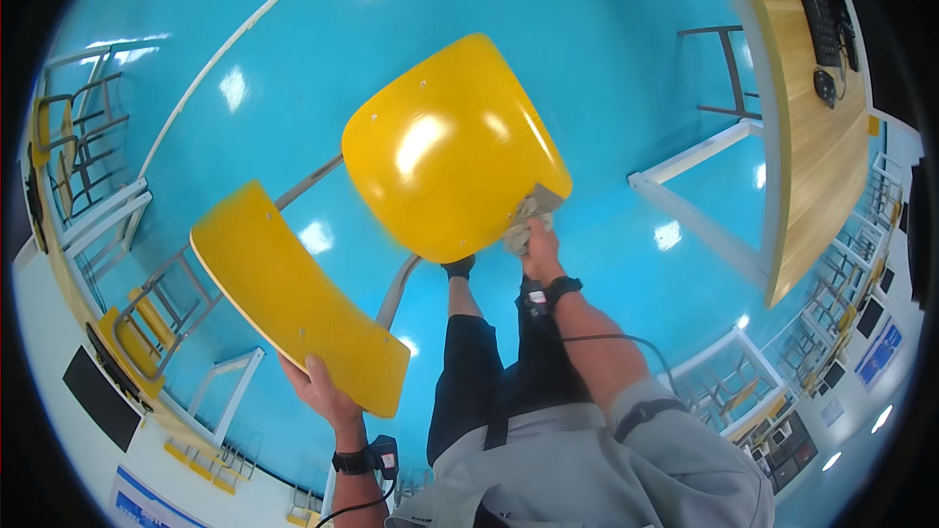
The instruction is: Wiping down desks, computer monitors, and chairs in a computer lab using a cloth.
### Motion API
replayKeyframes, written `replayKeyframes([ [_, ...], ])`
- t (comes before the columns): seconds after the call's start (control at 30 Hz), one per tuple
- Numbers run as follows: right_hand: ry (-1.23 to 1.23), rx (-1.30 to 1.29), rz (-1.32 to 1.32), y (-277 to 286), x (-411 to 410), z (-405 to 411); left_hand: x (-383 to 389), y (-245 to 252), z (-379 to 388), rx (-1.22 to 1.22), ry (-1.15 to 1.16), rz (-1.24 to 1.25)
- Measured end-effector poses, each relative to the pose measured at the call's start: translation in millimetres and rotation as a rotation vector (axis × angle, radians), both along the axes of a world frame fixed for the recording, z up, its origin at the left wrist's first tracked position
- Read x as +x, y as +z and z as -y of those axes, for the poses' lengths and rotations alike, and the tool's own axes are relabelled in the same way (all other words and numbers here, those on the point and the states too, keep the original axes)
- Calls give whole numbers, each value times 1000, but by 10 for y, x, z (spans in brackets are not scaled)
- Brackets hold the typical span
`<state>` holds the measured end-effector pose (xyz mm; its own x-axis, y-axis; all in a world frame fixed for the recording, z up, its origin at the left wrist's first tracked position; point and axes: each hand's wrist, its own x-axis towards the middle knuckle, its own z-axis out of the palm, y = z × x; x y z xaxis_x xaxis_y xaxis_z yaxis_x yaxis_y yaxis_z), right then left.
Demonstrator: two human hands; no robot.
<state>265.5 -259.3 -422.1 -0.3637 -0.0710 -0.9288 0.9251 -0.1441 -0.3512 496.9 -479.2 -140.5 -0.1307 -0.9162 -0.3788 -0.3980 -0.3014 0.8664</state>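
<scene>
A chair with a glossy yellow seat [447,154] and a curved yellow backrest [293,293] on grey metal tubes stands before me. My left hand [319,385] grips the lower edge of the backrest, thumb on its face and the other fingers partly hidden behind. A crumpled grey-beige cloth [530,220] is bunched in my right hand [541,253], and part of it lies on the near right corner of the seat. Both wrists carry black straps with small cabled devices.
On the right a wooden-topped desk [814,139] bears a black keyboard [810,0] and a mouse [824,88]; its white metal leg frame [697,216] reaches towards the chair. More chairs [139,337] and desks with monitors [103,396] line the left and lower right. The floor is blue and shiny.
</scene>
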Motion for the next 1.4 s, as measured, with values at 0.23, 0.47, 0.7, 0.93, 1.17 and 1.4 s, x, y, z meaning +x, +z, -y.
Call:
replayKeyframes([
  [0.23,17,-189,287,103,1262,538,-23,-3,-19,-11,-12,-24],
  [0.47,1360,-275,-770,395,1626,863,159,2,-14,-40,37,11],
  [0.7,1264,-139,-625,492,971,1154,62,-124,-39,-58,51,-87],
  [0.93,1877,57,-1379,643,806,2065,-11,-28,-45,-47,110,-75],
  [1.17,1903,327,-1766,419,279,3064,-23,-68,-88,-3,173,-66],
  [1.4,2229,19,-1949,481,554,2226,-64,-5,-80,35,200,-96],
])
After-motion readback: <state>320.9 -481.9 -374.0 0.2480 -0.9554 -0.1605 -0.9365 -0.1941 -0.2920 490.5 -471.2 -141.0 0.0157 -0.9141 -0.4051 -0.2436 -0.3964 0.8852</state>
